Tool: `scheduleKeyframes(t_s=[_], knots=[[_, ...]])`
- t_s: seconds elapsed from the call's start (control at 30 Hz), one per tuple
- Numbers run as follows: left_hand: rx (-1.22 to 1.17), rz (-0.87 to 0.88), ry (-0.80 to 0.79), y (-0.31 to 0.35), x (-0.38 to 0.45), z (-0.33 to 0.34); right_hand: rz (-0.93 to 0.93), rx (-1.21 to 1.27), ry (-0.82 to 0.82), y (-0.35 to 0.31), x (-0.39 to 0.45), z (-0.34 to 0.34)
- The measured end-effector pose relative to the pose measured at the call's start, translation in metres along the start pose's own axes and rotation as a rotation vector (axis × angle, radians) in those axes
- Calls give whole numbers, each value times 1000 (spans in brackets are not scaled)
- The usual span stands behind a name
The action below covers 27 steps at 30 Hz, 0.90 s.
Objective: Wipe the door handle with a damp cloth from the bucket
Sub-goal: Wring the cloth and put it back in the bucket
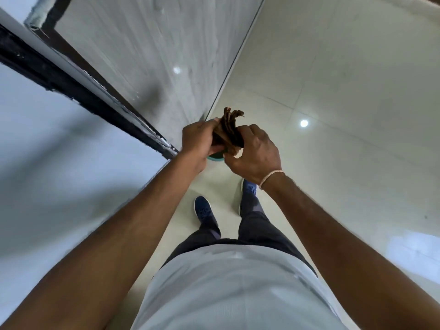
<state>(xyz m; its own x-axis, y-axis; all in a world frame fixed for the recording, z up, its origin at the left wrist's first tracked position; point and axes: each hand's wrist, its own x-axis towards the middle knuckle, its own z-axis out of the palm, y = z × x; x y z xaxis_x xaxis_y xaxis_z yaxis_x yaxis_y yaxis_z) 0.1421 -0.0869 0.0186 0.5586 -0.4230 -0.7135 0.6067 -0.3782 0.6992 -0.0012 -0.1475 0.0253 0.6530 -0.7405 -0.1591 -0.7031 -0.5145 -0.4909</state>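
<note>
Both hands grasp the bunched brown cloth (229, 132) — the left hand (197, 141) from the left, the right hand (254, 154) from the right — held in front of the body. Just below them, a sliver of teal bucket (215, 158) shows on the pale tiled floor (333, 115).

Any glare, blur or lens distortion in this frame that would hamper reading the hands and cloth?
Head view: strong wide-angle bending of door frame and arms; two ceiling-light glints on the glossy floor; shirt and edges motion-smeared; left hand, right hand and brown cloth fairly sharp.
</note>
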Motion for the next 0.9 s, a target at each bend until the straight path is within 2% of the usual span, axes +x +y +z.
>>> scheduleKeyframes(t_s=[0.13, 0.27, 0.47, 0.6, 0.77, 0.9], knots=[[-120, -63, 73, 8, 10, 13, -90, -16, -14, 19, 36, 4], [-143, -55, 139, -6, 42, 25, 22, 172, -130, 42, 82, 21], [192, 101, 269, -71, 121, 30, 237, 287, -311, 88, 153, 84], [448, 172, 240, -120, 185, 24, 272, 271, -337, 128, 189, 154], [654, 176, 223, -205, 265, 9, 310, 206, -339, 188, 224, 256], [857, 181, 144, -260, 324, -2, 359, 144, -348, 223, 253, 344]])
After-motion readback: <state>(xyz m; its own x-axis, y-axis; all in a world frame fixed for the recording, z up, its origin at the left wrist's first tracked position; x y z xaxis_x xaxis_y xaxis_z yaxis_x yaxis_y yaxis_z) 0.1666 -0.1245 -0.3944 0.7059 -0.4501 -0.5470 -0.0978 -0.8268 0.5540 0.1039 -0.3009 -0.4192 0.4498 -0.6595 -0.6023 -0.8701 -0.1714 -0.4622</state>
